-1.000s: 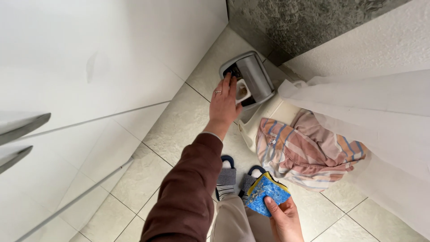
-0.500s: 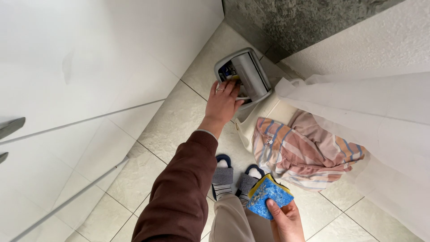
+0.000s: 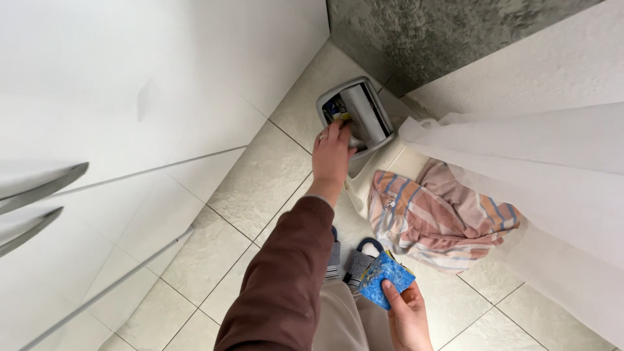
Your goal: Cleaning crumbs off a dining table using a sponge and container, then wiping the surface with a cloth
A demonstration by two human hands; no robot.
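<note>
Our left hand [image 3: 331,155] reaches into the open bin [image 3: 356,118], fingers curled, grasp unclear; right hand [image 3: 406,311] pinches the blue sponge [image 3: 385,279] low by our slippers [image 3: 361,260], not yet binned.

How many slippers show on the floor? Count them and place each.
2: one slipper right of the brown sleeve, above the blue sponge; the other slipper mostly hidden behind that sleeve.
</note>
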